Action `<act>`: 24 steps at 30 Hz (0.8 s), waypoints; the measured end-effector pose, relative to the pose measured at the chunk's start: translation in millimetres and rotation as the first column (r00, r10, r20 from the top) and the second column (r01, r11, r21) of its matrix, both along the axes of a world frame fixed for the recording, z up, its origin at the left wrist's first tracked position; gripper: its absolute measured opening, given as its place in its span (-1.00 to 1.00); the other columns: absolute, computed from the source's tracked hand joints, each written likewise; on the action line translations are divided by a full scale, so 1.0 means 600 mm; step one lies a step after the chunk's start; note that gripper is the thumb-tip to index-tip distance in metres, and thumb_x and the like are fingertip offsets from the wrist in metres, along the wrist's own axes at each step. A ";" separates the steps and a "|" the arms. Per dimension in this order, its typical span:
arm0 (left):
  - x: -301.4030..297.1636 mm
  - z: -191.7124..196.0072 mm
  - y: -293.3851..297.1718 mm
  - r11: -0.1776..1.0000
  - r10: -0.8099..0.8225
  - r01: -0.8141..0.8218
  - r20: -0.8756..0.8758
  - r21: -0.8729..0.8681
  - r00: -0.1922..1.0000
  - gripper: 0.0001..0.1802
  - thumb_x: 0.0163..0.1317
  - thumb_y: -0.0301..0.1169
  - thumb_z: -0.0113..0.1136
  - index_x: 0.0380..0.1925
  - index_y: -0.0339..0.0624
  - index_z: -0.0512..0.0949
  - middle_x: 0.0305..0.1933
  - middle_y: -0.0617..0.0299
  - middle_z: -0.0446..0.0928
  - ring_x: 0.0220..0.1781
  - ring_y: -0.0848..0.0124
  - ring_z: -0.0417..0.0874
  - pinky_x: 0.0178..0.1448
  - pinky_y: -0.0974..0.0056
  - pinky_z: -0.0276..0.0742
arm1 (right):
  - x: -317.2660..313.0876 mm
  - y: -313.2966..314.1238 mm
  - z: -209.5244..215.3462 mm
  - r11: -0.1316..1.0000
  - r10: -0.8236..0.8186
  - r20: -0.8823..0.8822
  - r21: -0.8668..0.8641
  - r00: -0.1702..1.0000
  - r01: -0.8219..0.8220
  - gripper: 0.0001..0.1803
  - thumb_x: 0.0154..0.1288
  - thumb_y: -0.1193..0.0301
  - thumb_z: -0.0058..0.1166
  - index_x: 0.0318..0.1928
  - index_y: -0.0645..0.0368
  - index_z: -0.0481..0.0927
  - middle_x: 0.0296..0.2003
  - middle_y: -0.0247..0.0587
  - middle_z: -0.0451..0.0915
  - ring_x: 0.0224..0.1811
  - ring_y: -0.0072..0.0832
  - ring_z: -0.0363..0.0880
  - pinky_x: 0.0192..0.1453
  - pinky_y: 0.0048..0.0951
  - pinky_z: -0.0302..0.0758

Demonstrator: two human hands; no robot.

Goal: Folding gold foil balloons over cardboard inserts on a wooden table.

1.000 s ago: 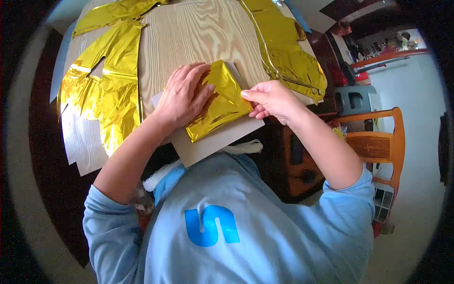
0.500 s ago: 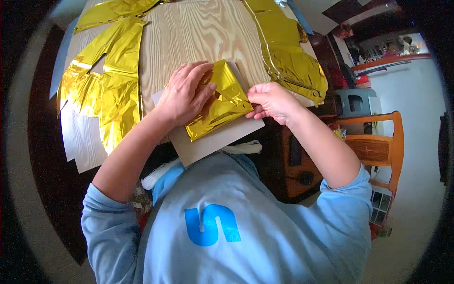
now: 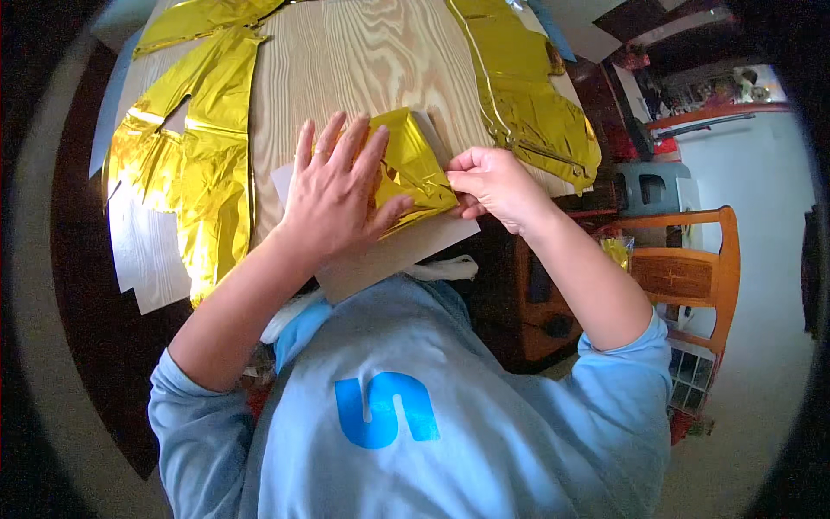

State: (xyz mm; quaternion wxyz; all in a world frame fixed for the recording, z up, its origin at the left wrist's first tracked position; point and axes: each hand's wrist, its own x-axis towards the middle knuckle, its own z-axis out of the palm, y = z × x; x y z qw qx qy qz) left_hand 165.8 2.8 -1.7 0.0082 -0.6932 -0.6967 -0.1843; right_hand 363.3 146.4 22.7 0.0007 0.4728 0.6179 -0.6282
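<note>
**Folding a gold foil piece flat on card**

The left hand (image 3: 333,195) lies flat with its fingers (image 3: 367,156) spread apart, pressing down the crumpled gold foil piece (image 3: 413,164). The right hand (image 3: 493,186) has its fingertips pinched together on the foil's right edge. The foil sits on a pale grey card sheet (image 3: 406,251) at the near edge of the light wooden desk (image 3: 363,60). This looks like a folding and flattening step; the next move likely calls for a firm crease without tearing the foil. Larger deflated gold foil shapes lie to the left (image 3: 199,156) and right (image 3: 527,104).
</note>
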 end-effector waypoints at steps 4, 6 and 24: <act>-0.003 -0.030 -0.013 1.000 0.007 -0.006 0.082 -0.011 0.997 -0.14 0.32 0.17 0.11 0.41 -0.22 0.28 0.50 -0.14 0.20 0.57 -0.11 0.11 0.60 -0.22 -0.10 | 0.004 0.007 0.024 0.981 0.101 0.115 -0.178 0.988 -0.080 -0.76 0.48 0.26 0.06 -0.11 0.21 0.57 -0.35 -0.21 0.68 -0.45 -0.52 0.69 -0.41 -0.55 0.58; -0.006 -0.033 -0.014 1.000 -0.015 0.014 0.126 0.012 0.992 -0.17 0.34 0.15 0.09 0.41 -0.23 0.29 0.49 -0.16 0.21 0.57 -0.12 0.11 0.59 -0.21 -0.08 | 0.006 0.010 0.026 0.959 0.150 0.155 -0.265 0.977 -0.105 -0.74 0.49 0.25 0.04 -0.12 0.22 0.57 -0.36 -0.16 0.70 -0.46 -0.50 0.71 -0.42 -0.56 0.57; -0.021 -0.028 -0.017 0.999 -0.054 0.053 0.357 0.013 0.932 -0.34 0.44 -0.08 0.08 0.40 -0.22 0.28 0.52 -0.13 0.18 0.61 -0.08 0.06 0.64 -0.14 -0.15 | -0.017 0.014 0.007 0.930 0.218 0.147 -0.333 0.965 -0.159 -0.79 0.41 0.35 0.06 -0.06 0.19 0.59 -0.31 -0.18 0.74 -0.43 -0.59 0.72 -0.38 -0.61 0.55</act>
